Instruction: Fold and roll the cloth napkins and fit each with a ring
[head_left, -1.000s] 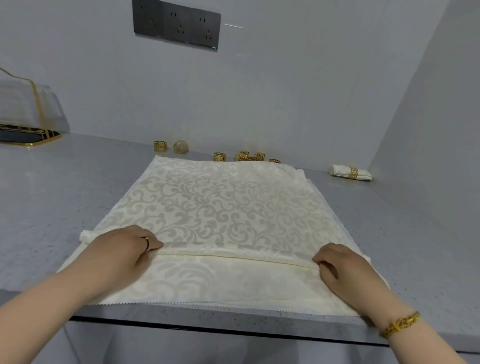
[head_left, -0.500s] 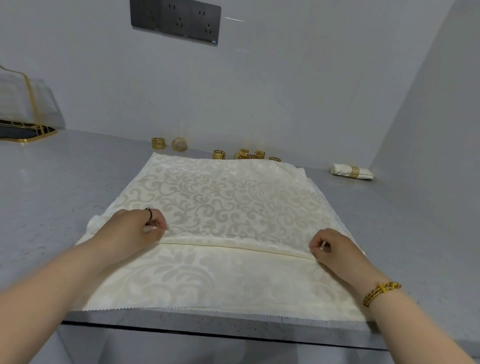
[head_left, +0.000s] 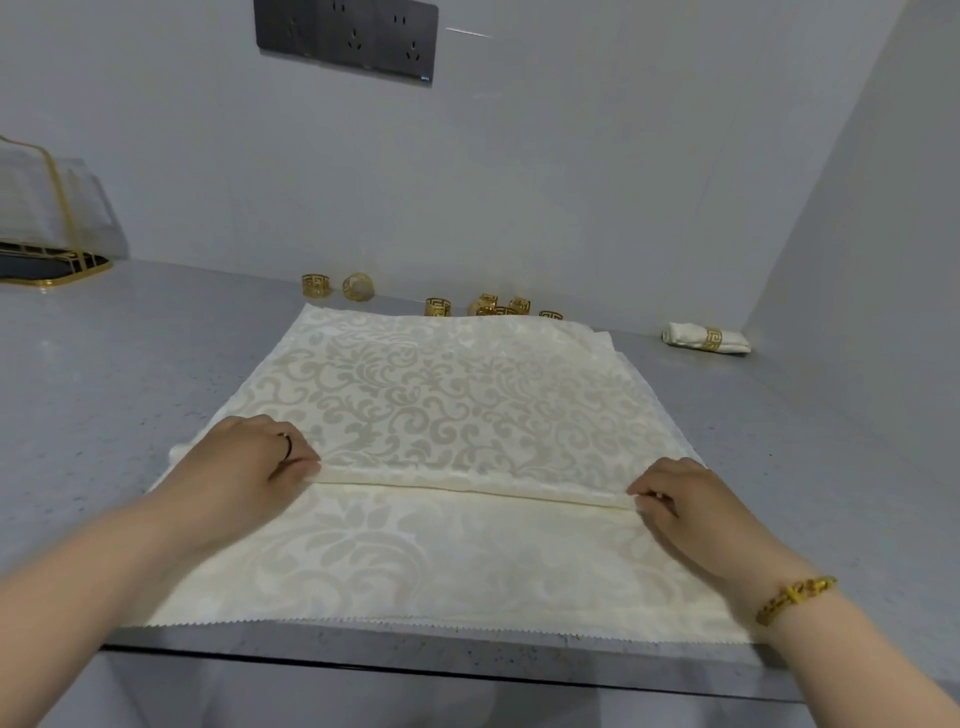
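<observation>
Lying flat on the grey counter (head_left: 104, 374), the cream napkin (head_left: 441, 395) with its pale scroll pattern reaches from the front edge, where its zigzag-cut hem sits right at the lip, back almost to the gold rings (head_left: 437, 306). A raised fold (head_left: 467, 486) runs across it from side to side, nearer the front edge than the back. The left hand (head_left: 249, 457) sits at the left end of that fold, fingers curled close and pinching the doubled cloth; a thin dark band shows on one finger. The right hand (head_left: 685, 499) holds the right end of the same fold, fingertips bent narrow and nipping the cloth, with a gold bracelet (head_left: 795, 597) round that wrist. The rings stand along the counter's back edge by the wall: two toward the left, a cluster just behind the napkin's far hem. Near the back right corner lies a rolled napkin (head_left: 685, 335), well apart from the rest, a ring around its middle. At the back left corner stands a clear gold-framed holder (head_left: 47, 228); a dark socket panel (head_left: 345, 39) is on the wall above.
</observation>
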